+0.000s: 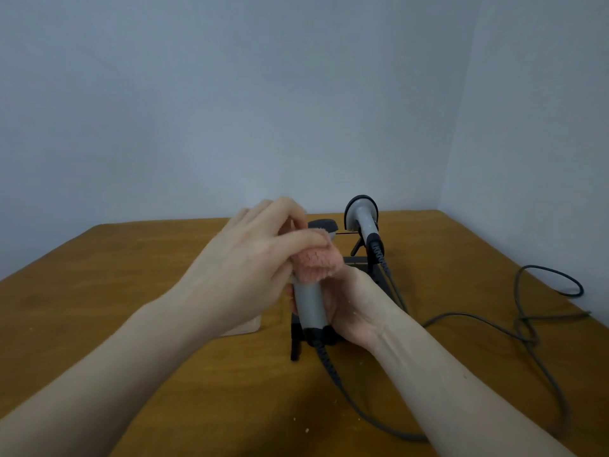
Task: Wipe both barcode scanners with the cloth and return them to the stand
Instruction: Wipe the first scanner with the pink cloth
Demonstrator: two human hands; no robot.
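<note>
Meanwhile both hands (250, 258) rub cloth (314, 260) over one scanner (309, 305).

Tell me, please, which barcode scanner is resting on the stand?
The far scanner, sitting untouched on the stand; the near scanner is held in the right hand.

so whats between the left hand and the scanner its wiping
The pink cloth: the left hand presses it around the upper part of the grey scanner, which the right hand grips by the handle. Seen in the head view.
</note>
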